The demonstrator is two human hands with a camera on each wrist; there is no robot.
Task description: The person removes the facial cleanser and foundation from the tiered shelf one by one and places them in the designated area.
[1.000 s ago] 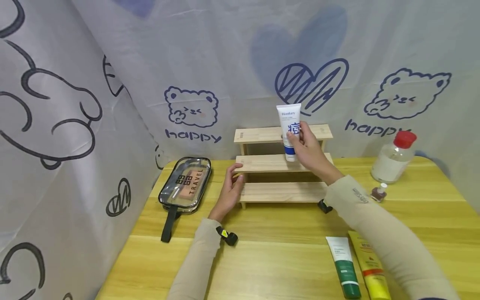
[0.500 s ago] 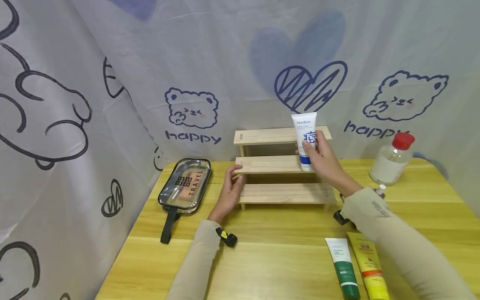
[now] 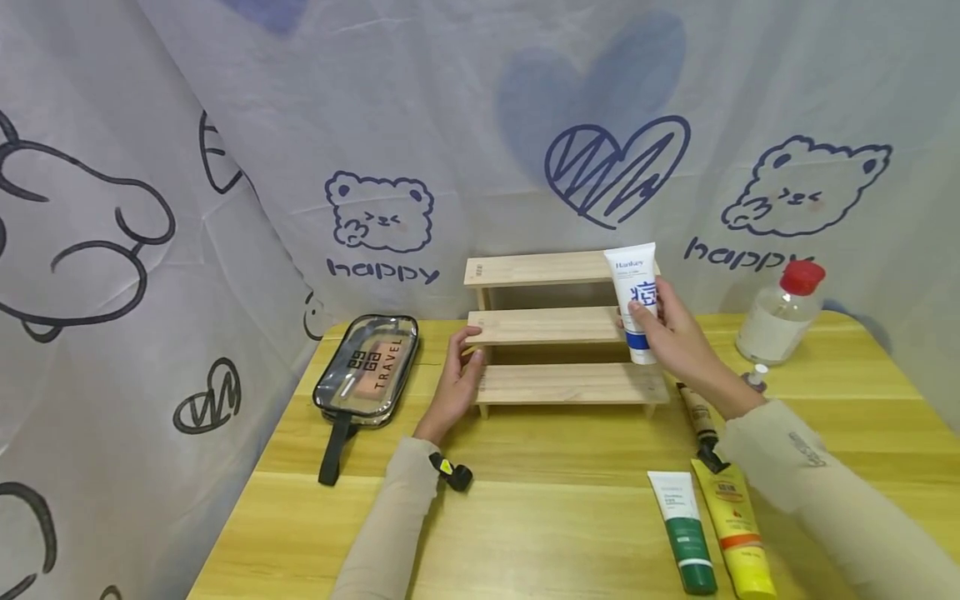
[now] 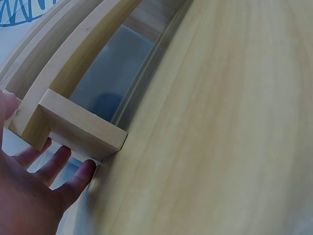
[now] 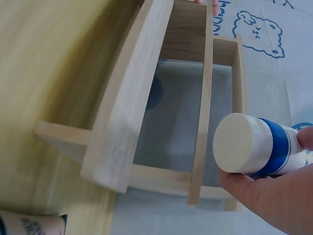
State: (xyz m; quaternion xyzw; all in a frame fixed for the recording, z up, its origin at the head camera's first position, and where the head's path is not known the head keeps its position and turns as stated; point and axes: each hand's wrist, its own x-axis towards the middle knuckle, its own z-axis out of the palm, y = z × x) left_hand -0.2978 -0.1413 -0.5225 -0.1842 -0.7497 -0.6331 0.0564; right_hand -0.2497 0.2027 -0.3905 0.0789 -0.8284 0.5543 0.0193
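In the head view my right hand (image 3: 686, 346) grips a white squeeze tube (image 3: 628, 271) with a blue band, thumb across its front. It is held cap down, tilted slightly, overlapping the right ends of the upper and middle tiers of a wooden three-tier display rack (image 3: 566, 385). From the right wrist the round white cap (image 5: 234, 143) shows close beside the rack's boards. My left hand (image 3: 453, 385) holds the rack's left end, forefinger at the middle tier. The left wrist view has several fingertips (image 4: 87, 169) of that hand against the rack's side panel (image 4: 83, 122).
A clear travel pouch (image 3: 367, 367) lies left of the rack. At front right are a green-and-white tube (image 3: 684, 533) and a yellow tube (image 3: 735, 529). A small beige tube (image 3: 697, 412), a little bottle (image 3: 756, 377) and a red-capped bottle (image 3: 776, 321) are farther back, right of the rack.
My right hand has carried the white tube rightward and lower, from the rack's middle to its right end. The beige tube has come into sight beneath the wrist. The left hand stays put.
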